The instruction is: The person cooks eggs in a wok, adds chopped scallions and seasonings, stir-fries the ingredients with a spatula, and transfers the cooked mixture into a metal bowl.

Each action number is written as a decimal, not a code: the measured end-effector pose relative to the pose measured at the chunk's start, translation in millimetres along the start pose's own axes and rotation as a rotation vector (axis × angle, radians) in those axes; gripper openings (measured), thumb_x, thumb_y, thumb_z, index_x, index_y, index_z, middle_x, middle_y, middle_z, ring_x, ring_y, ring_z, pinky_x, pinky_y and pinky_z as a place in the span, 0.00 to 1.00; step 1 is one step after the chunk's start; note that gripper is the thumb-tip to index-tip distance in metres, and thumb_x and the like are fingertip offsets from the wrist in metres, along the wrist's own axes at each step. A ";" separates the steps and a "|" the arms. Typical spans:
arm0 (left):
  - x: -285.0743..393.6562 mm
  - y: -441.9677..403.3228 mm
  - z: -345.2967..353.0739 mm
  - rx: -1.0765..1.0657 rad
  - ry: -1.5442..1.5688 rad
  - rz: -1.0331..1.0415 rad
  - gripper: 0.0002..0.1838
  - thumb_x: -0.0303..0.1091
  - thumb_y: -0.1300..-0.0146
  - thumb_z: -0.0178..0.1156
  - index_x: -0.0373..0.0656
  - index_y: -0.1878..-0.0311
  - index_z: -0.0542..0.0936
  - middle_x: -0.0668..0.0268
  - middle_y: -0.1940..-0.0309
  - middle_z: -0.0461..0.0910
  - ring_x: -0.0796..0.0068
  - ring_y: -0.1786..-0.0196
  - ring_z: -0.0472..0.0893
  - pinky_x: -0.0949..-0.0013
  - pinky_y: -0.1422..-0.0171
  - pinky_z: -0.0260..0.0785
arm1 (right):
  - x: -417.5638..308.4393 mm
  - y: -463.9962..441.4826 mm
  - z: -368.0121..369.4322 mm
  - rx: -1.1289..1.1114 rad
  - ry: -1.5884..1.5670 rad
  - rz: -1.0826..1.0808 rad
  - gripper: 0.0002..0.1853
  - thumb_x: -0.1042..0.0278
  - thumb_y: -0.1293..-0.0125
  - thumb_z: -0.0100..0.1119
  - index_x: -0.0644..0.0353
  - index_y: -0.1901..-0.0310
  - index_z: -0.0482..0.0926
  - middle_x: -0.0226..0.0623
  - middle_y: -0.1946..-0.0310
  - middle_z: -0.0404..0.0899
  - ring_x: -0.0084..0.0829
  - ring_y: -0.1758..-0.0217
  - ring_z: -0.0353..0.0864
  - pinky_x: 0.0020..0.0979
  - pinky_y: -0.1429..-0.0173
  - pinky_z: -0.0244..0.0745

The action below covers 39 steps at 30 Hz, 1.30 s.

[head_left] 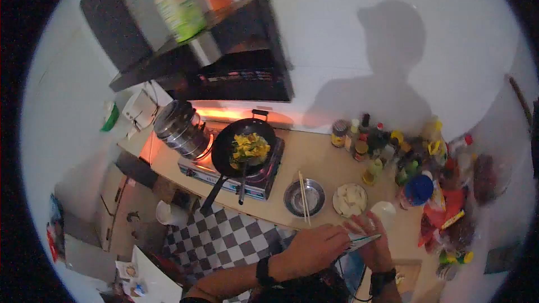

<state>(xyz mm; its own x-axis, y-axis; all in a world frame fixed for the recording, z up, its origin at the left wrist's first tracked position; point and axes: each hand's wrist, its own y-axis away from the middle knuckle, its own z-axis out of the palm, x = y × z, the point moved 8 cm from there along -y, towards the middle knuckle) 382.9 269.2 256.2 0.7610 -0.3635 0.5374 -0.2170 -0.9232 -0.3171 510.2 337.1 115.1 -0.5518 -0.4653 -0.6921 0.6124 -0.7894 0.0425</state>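
Note:
My left hand [324, 247] and my right hand [373, 242] are close together over the counter's front edge. Between them is a thin, flat, pale object [365, 241] with a greenish edge; its kind is unclear. The fingers of my left hand are bent at its near end, and my right hand supports it from the other side. Just beyond lie a plate of pale cut slices [351, 200], a small white bowl [384, 211] and a metal bowl [293, 197]. A pair of chopsticks [304, 196] rests across the metal bowl.
On the gas stove [193, 175] stand a black wok [224, 160] with yellow-green food and a utensil in it, and a metal pot [182, 132]. A range hood [247, 73] overhangs them. Several seasoning bottles [362, 148] and a red bag [441, 213] crowd the right side.

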 end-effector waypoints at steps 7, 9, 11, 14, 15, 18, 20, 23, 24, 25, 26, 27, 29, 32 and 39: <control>-72.7 62.9 -108.7 0.240 0.226 -0.186 0.10 0.37 0.31 0.62 0.41 0.54 0.80 0.60 0.57 0.82 0.53 0.54 0.83 0.59 0.52 0.78 | 124.0 -31.4 97.7 -0.244 -0.374 0.342 0.51 0.38 0.40 0.70 0.47 0.22 0.52 0.42 0.26 0.62 0.46 0.24 0.64 0.62 0.26 0.65; -102.3 83.0 -143.2 0.269 0.160 -0.299 0.11 0.37 0.32 0.64 0.40 0.53 0.81 0.58 0.59 0.82 0.55 0.54 0.84 0.58 0.52 0.78 | 136.6 -51.2 138.1 -0.265 -0.312 0.311 0.48 0.42 0.39 0.70 0.49 0.24 0.56 0.39 0.27 0.64 0.45 0.24 0.64 0.62 0.26 0.65; -140.4 106.1 -173.4 0.362 0.241 -0.323 0.12 0.35 0.32 0.64 0.40 0.50 0.80 0.57 0.57 0.82 0.57 0.54 0.84 0.59 0.53 0.78 | 145.2 -71.6 192.1 -0.244 -0.145 0.301 0.43 0.47 0.36 0.69 0.50 0.26 0.59 0.38 0.29 0.66 0.45 0.25 0.66 0.63 0.27 0.66; -195.9 151.2 -223.3 0.569 0.256 -0.350 0.15 0.33 0.31 0.63 0.39 0.44 0.78 0.55 0.52 0.81 0.60 0.54 0.84 0.60 0.57 0.78 | 169.4 -115.1 205.4 -0.120 -0.037 0.280 0.31 0.59 0.32 0.67 0.53 0.31 0.66 0.37 0.34 0.72 0.44 0.31 0.72 0.62 0.31 0.70; -210.7 174.5 -247.2 0.696 0.188 -0.357 0.17 0.32 0.31 0.62 0.40 0.41 0.77 0.53 0.50 0.80 0.62 0.55 0.84 0.61 0.59 0.78 | 178.5 -137.8 195.0 -0.024 -0.087 0.274 0.25 0.65 0.31 0.65 0.54 0.35 0.70 0.37 0.37 0.76 0.44 0.34 0.76 0.61 0.33 0.73; -269.7 269.4 -284.5 0.800 0.284 -0.553 0.19 0.29 0.32 0.61 0.39 0.39 0.75 0.56 0.46 0.78 0.67 0.55 0.83 0.67 0.59 0.78 | 173.3 -210.9 206.0 0.043 0.117 0.239 0.18 0.68 0.31 0.65 0.56 0.43 0.75 0.36 0.46 0.81 0.37 0.47 0.82 0.52 0.44 0.81; -321.8 358.7 -273.2 0.858 0.350 -0.775 0.17 0.27 0.32 0.61 0.39 0.41 0.76 0.59 0.46 0.79 0.71 0.56 0.83 0.69 0.61 0.78 | 170.3 -251.7 231.9 0.004 0.308 0.184 0.16 0.68 0.32 0.66 0.57 0.44 0.76 0.36 0.47 0.81 0.35 0.49 0.82 0.49 0.46 0.82; -368.2 499.1 -229.4 0.919 0.251 -1.017 0.16 0.31 0.31 0.61 0.39 0.42 0.76 0.62 0.50 0.80 0.73 0.60 0.82 0.70 0.63 0.77 | 176.3 -304.6 263.0 -0.104 0.245 0.202 0.15 0.70 0.32 0.65 0.56 0.46 0.77 0.35 0.50 0.83 0.33 0.53 0.83 0.42 0.54 0.84; -382.1 549.3 -203.4 0.993 0.404 -1.082 0.16 0.33 0.30 0.61 0.41 0.42 0.76 0.63 0.51 0.81 0.74 0.61 0.82 0.70 0.64 0.77 | 181.5 -317.0 263.1 -0.061 0.340 0.246 0.14 0.72 0.33 0.66 0.56 0.47 0.77 0.34 0.51 0.83 0.33 0.53 0.83 0.41 0.55 0.82; -390.2 594.7 -175.5 1.067 0.558 -1.144 0.15 0.36 0.30 0.61 0.42 0.43 0.76 0.64 0.52 0.81 0.74 0.61 0.82 0.71 0.65 0.76 | 187.4 -328.5 260.1 -0.020 0.435 0.291 0.14 0.74 0.34 0.66 0.56 0.48 0.77 0.34 0.52 0.83 0.33 0.53 0.82 0.40 0.57 0.81; -388.2 630.3 -156.5 1.144 0.657 -1.204 0.14 0.36 0.30 0.60 0.44 0.44 0.77 0.65 0.54 0.81 0.74 0.61 0.82 0.71 0.66 0.76 | 189.3 -345.3 257.5 -0.011 0.607 0.247 0.15 0.74 0.35 0.67 0.54 0.48 0.78 0.33 0.53 0.83 0.32 0.53 0.82 0.38 0.60 0.81; -385.9 662.0 -139.3 1.217 0.756 -1.260 0.13 0.36 0.30 0.60 0.45 0.45 0.77 0.66 0.55 0.82 0.75 0.62 0.82 0.72 0.67 0.75 | 195.1 -356.7 255.1 -0.020 0.616 0.256 0.15 0.74 0.35 0.67 0.54 0.48 0.78 0.33 0.53 0.83 0.32 0.53 0.82 0.38 0.60 0.81; -383.8 729.7 -101.1 1.344 0.916 -1.401 0.13 0.37 0.31 0.60 0.47 0.46 0.77 0.67 0.57 0.81 0.75 0.63 0.82 0.72 0.67 0.74 | 201.3 -377.1 245.7 0.011 0.627 0.261 0.16 0.73 0.35 0.68 0.53 0.47 0.78 0.32 0.54 0.83 0.31 0.53 0.83 0.36 0.61 0.81; -359.1 788.6 -53.9 1.564 1.044 -1.545 0.13 0.39 0.32 0.60 0.49 0.47 0.77 0.67 0.60 0.81 0.73 0.65 0.81 0.71 0.67 0.72 | 214.5 -406.8 232.7 0.003 0.629 0.309 0.15 0.73 0.35 0.68 0.52 0.48 0.78 0.32 0.54 0.83 0.30 0.54 0.83 0.36 0.60 0.81; -337.5 803.1 -37.7 1.673 1.024 -1.526 0.16 0.44 0.33 0.59 0.48 0.46 0.76 0.66 0.58 0.81 0.71 0.65 0.80 0.69 0.66 0.72 | 227.2 -438.3 229.5 0.058 0.665 0.437 0.15 0.72 0.36 0.69 0.51 0.49 0.78 0.30 0.54 0.83 0.30 0.54 0.82 0.36 0.61 0.81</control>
<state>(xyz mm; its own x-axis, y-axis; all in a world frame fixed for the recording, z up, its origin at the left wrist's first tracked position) -71.2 -354.3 -150.5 -0.6177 -0.2438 0.7477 0.7436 0.1282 0.6562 -13.4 485.4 104.6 0.1961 -0.4150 -0.8884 0.6549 -0.6189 0.4337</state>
